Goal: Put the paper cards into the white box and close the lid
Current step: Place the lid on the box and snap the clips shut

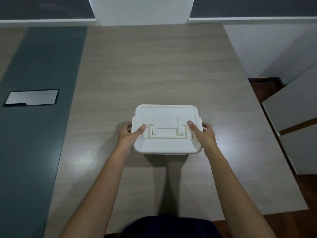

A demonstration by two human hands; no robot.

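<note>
The white box stands in the middle of the wooden table, its lid lying flat on top with a folded handle set into it. My left hand grips the box's left side, thumb resting on the lid and fingers wrapped around the side latch. My right hand holds the right side the same way, thumb on the lid. No paper cards are visible anywhere; the box's inside is hidden by the lid.
The light wood table runs into a dark teal strip on the left with a grey cable hatch. A white cabinet stands off the table's right edge. A white pillar rises at the far end.
</note>
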